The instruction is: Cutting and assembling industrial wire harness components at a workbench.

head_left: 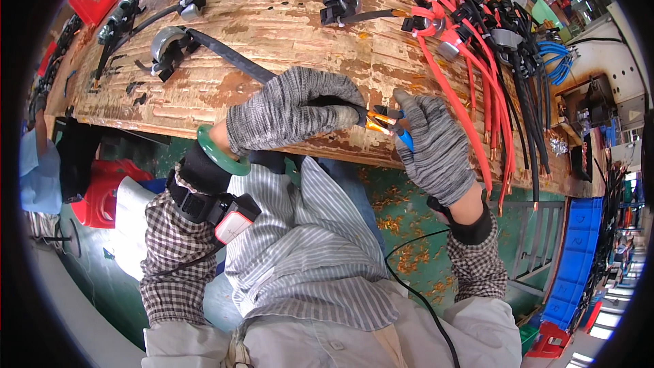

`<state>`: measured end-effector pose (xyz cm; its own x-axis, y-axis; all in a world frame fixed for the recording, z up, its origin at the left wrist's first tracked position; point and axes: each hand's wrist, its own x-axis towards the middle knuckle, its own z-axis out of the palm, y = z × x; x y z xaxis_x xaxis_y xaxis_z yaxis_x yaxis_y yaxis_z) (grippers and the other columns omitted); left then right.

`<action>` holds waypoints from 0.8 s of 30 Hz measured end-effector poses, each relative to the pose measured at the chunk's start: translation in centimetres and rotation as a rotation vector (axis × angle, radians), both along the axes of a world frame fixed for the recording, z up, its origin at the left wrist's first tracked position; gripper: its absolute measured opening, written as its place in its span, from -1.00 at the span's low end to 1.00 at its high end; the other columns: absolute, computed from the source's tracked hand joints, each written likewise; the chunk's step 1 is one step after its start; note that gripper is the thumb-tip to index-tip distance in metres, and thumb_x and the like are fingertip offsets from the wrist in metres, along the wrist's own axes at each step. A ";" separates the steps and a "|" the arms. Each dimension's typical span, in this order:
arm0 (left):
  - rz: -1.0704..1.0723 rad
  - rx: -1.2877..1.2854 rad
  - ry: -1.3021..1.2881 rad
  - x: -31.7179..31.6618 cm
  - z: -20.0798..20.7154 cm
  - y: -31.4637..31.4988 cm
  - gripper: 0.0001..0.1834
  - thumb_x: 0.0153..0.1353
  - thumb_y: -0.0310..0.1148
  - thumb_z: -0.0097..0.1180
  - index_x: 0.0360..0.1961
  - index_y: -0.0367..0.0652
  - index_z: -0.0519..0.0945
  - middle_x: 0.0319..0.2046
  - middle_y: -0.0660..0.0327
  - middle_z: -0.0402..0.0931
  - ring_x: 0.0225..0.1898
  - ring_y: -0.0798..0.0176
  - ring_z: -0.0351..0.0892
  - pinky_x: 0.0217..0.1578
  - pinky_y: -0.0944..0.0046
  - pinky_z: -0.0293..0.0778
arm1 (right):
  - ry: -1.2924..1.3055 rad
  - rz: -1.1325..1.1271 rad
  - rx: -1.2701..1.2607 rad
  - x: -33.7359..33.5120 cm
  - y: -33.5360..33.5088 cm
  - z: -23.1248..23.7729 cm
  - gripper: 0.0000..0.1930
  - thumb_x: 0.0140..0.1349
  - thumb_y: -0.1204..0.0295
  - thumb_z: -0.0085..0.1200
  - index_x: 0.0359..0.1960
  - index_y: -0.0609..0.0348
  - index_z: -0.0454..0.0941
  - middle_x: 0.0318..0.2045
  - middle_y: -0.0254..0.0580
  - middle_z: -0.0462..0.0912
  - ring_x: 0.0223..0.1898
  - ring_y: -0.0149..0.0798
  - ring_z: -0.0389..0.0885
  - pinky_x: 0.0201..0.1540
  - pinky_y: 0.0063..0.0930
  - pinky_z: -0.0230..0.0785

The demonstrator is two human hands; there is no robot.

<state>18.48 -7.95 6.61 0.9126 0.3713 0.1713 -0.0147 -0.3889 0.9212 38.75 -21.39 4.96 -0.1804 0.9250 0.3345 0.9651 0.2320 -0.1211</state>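
My left hand (300, 109), in a grey knitted glove, is closed around a black cable (235, 61) near the table's front edge. Orange-and-copper strands (378, 123) stick out of the cable's end beyond the fingers. At the cable's other end a silver-and-black ring-shaped part (167, 48) lies on the wood. My right hand (436, 143), gloved the same way, is closed on cutting pliers with a blue handle (406, 139). The pliers' dark jaws (387, 112) are at the strands; whether they bite into them I cannot tell.
On the right of the worn wooden table (286, 34) lies a heap of red cables (487, 82) and black cables, some hanging over the edge. More black cables with clamp-like parts (338, 0) run along the back. Orange scraps (409, 259) litter the green floor.
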 end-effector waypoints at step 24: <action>0.118 -0.092 -0.148 -0.2 -0.1 -1.4 -0.74 0.19 -0.29 0.00 -0.29 -0.32 0.52 -0.56 0.25 0.41 -0.52 0.42 0.38 -0.47 0.40 0.33 | 0.609 0.041 -0.334 -2.3 -0.6 1.0 -0.52 0.14 0.34 -0.06 0.07 0.31 0.22 -0.34 0.06 0.46 -0.32 -0.03 0.44 -0.26 -0.21 0.36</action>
<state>18.29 -9.34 6.49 0.8291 0.4947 0.2605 -0.1117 -0.3100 0.9441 36.43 -22.00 5.99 -0.0879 0.9924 0.0859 0.6937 0.1228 -0.7097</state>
